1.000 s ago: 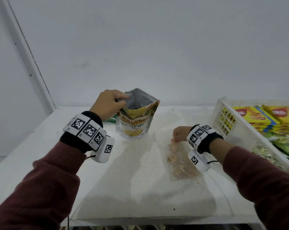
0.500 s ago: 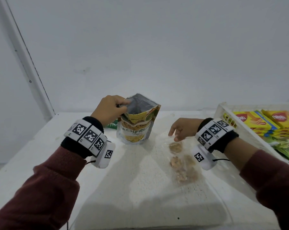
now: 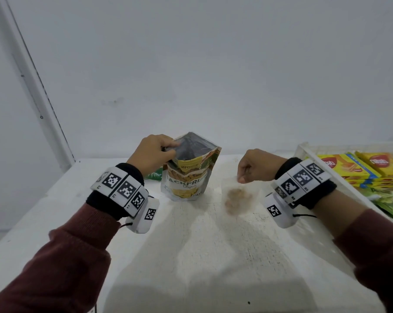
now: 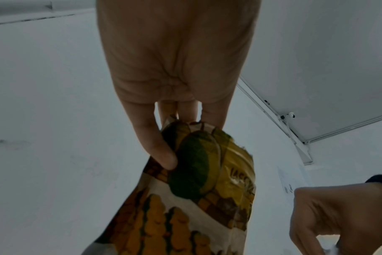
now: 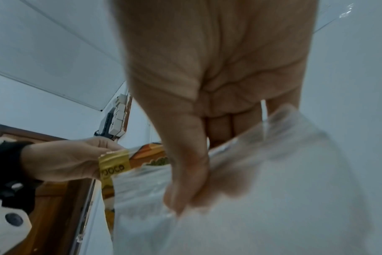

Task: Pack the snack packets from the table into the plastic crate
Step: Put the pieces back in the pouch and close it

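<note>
A jackfruit chips pouch [image 3: 187, 177] stands upright at the back of the white table [image 3: 202, 256]. My left hand [image 3: 155, 152] pinches its top corner, thumb on the printed front [image 4: 192, 165]. My right hand [image 3: 252, 168] pinches the top edge of a clear plastic bag [image 3: 237, 197] with brown snack pieces inside, and the bag hangs blurred just above the table. In the right wrist view the clear bag [image 5: 251, 189] fills the lower frame under my thumb. The white plastic crate [image 3: 304, 152] stands at the right.
The crate holds yellow biscuit boxes [image 3: 340, 166] and green packets [image 3: 392, 199]. A green packet [image 3: 155, 176] peeks out behind the pouch, beside my left wrist. A white wall runs along the table's far edge.
My right hand let go of the flat clear bag, reached to its top edge, pinched it and lifted it off the table. My left hand kept its hold on the pouch.
</note>
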A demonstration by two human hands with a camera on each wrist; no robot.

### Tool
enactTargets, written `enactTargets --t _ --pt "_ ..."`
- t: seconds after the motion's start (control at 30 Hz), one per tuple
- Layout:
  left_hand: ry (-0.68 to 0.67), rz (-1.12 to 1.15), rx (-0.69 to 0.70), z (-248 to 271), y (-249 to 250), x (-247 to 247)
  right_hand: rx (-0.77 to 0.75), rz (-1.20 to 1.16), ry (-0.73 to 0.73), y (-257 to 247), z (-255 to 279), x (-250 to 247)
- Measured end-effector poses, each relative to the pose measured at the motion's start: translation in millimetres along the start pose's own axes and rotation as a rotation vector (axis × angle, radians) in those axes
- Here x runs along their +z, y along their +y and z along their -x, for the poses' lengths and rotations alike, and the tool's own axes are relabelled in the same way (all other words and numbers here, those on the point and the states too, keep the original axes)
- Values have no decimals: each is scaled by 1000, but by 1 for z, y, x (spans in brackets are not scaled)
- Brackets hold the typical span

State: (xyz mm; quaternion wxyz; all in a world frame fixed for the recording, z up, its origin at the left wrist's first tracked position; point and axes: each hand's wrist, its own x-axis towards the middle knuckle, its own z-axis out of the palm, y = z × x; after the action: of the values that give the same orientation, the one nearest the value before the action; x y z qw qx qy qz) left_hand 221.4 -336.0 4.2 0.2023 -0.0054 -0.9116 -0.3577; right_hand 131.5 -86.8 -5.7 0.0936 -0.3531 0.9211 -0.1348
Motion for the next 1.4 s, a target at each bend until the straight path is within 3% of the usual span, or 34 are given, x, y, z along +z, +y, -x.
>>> enactTargets --t 0.17,0.47,0.57,0.7,0.8,0.97,1.4 --pt "0 -8 7 1 0 0 -51 -78 96 1 -1 12" --pt "2 -9 10 2 1 -1 -22 -304 54 4 -3 15" --pt "3 -19 11 2 1 -1 -23 -194 101 3 -9 25" --pt "-2 -16 5 2 1 -2 50 123 193 1 -18 39" --pt "-8 -15 -5 2 2 -2 46 194 210 1 -18 45" --pt "-10 3 -19 2 2 -2 8 320 83 15 -16 60" --pt "-5 39 -26 1 2 -2 47 539 -12 2 -13 69"
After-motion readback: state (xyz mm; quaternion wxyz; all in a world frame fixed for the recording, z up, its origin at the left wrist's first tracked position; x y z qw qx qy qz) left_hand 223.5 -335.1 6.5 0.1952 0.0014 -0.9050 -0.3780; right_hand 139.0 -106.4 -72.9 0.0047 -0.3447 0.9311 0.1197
